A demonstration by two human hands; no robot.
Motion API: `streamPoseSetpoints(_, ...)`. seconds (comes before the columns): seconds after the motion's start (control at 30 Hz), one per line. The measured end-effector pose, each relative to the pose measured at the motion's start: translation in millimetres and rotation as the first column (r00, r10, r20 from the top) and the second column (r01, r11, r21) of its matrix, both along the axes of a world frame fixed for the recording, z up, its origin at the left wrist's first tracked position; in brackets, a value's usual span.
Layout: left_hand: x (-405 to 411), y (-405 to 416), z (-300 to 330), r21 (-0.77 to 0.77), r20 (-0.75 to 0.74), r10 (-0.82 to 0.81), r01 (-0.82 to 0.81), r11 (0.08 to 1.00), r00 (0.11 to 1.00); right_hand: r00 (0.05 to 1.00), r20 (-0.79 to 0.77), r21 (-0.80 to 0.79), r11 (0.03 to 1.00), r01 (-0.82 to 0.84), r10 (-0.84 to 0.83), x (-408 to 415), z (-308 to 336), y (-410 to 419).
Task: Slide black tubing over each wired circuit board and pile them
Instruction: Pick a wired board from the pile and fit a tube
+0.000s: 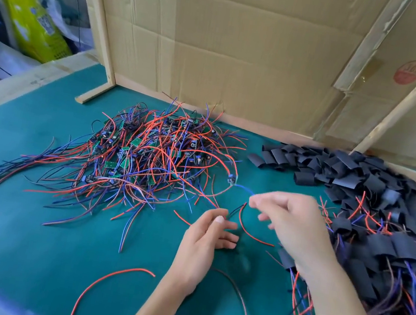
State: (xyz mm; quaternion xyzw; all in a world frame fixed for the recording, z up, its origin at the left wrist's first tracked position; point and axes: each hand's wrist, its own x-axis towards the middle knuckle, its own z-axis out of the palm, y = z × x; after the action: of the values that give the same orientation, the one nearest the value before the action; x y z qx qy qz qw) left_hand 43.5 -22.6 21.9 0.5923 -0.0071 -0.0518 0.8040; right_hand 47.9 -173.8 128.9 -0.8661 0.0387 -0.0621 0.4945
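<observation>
- A large tangle of bare wired circuit boards [148, 153] is lying mid-counter, waiting for tubing; much looks left to do
- Loose black tubing pieces [348, 170] are sitting heaped at the far right of the green counter [27, 238]
- A pile of sleeved boards [381, 253] is building at the near right; a fair share seems done
- The right hand [296, 224] is pinching a blue wire, lifting one small board [231, 180] off the tangle's edge; its grip is narrow
- The left hand [205, 240] is pinching thin wire ends, fingers curled; no tubing is on this board yet

Green table [31, 212] bears wired boards [148, 153], black tubing [347, 172], sleeved pile [388, 260].
</observation>
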Motion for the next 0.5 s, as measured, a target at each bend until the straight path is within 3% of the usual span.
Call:
streamPoseSetpoints(0.13, -0.1, 2.2, 2.4, -0.071, -0.060, -0.046, 0.042, 0.997, 0.997, 0.981, -0.028, -0.071, 0.978, -0.196, 0.194, -43.7, -18.5, 10.5)
streamPoseSetpoints(0.33, -0.6, 1.0, 0.9, 0.015, -0.015, -0.031, 0.032, 0.999, 0.999, 0.910, -0.119, -0.341, 0.844, -0.413, 0.397, -63.7, -30.6, 19.9)
streamPoseSetpoints(0.5, -1.5, 2.2, -1.4, 0.080, 0.034, -0.014, 0.012, 0.997, 0.999, 0.765, -0.424, -0.355, 0.689, -0.632, 0.484, -54.3, -8.2, 9.1)
